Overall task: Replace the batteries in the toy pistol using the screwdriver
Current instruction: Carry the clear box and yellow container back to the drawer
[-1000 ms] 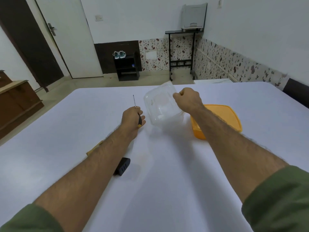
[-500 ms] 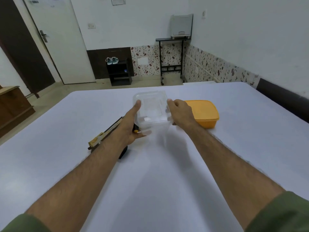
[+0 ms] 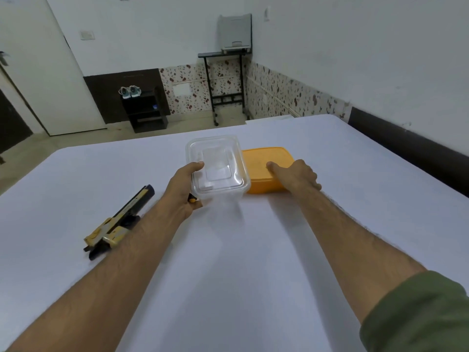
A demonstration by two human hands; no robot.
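The black-and-gold toy pistol (image 3: 119, 222) lies on the white table (image 3: 228, 262) at the left, its grip partly hidden under my left forearm. My left hand (image 3: 181, 190) holds the screwdriver in its palm; only the yellow-and-black handle end (image 3: 192, 198) shows. The thumb of that hand presses the left wall of a clear plastic container (image 3: 218, 168), which stands upright. My right hand (image 3: 295, 176) lies on the orange lid (image 3: 264, 156) just right of the container, thumb on top and fingers curled over its near right edge. No batteries are visible.
The table's far edge runs just behind the container. Beyond it are a floor, a black shoe rack (image 3: 144, 110) and a black stand (image 3: 225, 80). A dark wall strip (image 3: 406, 143) borders the table on the right.
My right hand has let go of the clear container and moved right onto the orange lid. The left hand stays at the container's left side with the screwdriver.
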